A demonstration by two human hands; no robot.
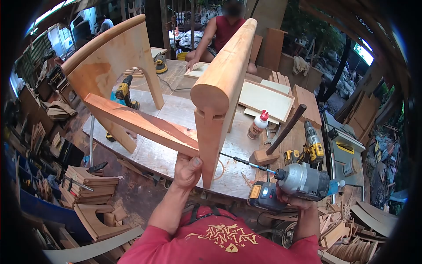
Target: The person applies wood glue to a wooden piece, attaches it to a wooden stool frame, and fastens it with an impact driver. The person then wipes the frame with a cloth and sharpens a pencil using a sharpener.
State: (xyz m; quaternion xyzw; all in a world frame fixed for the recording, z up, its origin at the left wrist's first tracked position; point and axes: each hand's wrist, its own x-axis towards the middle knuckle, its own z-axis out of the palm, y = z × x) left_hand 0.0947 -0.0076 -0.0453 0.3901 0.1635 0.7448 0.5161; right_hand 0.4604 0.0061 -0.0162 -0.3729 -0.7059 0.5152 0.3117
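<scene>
My left hand (188,169) is closed at the joint where a wooden rail (145,123) meets an upright leg of a wooden frame (209,145). The frame has a thick rounded top bar (224,70), and the rail runs left to a curved wooden panel (110,57) with two legs. My right hand (292,200) is wrapped round the grip of a grey impact driver (303,181), its battery to the left. The driver's long thin bit (239,159) points left, its tip at the leg's right side, near my left hand. Some of my right fingers are hidden behind the tool.
A red-capped glue bottle (258,125), a wooden mallet (268,154) and a yellow drill (313,147) lie right of the frame; another drill (125,92) stands left. Across the table (176,105) sits a person (215,35), one hand on a pale board. Cut wood (90,185) is stacked lower left.
</scene>
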